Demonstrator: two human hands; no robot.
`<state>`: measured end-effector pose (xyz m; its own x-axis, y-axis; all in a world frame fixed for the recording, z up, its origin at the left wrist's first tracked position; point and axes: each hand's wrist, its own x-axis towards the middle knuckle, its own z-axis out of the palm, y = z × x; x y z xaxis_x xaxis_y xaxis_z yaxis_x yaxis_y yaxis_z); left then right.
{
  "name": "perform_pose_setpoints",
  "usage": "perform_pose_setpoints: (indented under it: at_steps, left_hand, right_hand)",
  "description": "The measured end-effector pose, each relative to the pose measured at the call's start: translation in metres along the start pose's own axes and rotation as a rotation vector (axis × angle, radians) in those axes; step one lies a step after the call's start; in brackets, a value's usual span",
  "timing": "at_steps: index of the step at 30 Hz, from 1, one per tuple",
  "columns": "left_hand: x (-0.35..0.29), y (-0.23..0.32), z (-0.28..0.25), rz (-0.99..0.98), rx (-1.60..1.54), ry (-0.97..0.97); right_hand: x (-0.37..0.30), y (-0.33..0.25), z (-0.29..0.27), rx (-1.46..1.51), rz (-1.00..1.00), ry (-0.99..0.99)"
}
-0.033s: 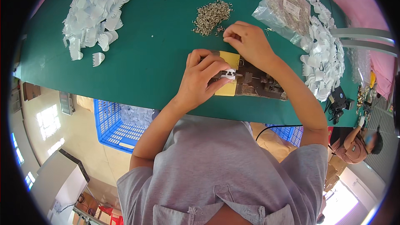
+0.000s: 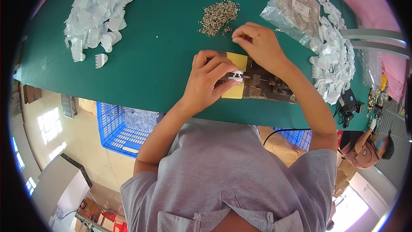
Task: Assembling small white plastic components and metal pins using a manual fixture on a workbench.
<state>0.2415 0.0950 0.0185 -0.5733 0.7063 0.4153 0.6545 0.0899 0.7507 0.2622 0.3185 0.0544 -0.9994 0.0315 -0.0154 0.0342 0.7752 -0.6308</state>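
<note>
My left hand (image 2: 208, 77) is closed round a small white plastic piece (image 2: 236, 76) and holds it against the metal tip of a bench fixture (image 2: 266, 81). A yellow plate (image 2: 234, 93) lies under that end of the fixture. Above the fixture, my right hand (image 2: 261, 45) hovers with thumb and forefinger drawn together; whatever may be between them is too small to make out. Just left of its fingertips lies a heap of small metal clips (image 2: 219, 17), with a few loose copper-coloured ones (image 2: 226, 30) at its edge.
White comb-edged plastic pieces form piles at the left (image 2: 96, 13) and right (image 2: 332, 68) of the green table (image 2: 141, 68). Clear bags of small metal parts (image 2: 292, 8) lie at the back. A blue crate (image 2: 124, 139) stands below the edge; another person (image 2: 365, 150) is far right.
My right hand has shifted very slightly to the right, away from the heap of clips. My left hand and the white piece have stayed put.
</note>
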Motion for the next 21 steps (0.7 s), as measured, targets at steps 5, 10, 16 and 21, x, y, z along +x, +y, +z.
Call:
perform_pose_setpoints:
  at_steps: [5,10,16,21]
  left_hand:
    - [-0.002,-0.005,0.004,-0.030,-0.055,0.024]
    - [0.000,-0.004,0.003,-0.049,-0.054,0.027]
    - [-0.003,-0.005,0.006,-0.057,-0.053,0.028]
    - [-0.003,-0.004,0.004,-0.024,-0.031,0.033]
  right_hand:
    - [-0.045,-0.047,-0.022,0.383,0.138,-0.061]
    - [-0.062,-0.060,-0.019,0.216,0.072,-0.087]
    - [-0.064,-0.060,-0.011,0.064,0.001,-0.043]
    - [-0.071,-0.063,-0.002,0.065,0.019,0.056]
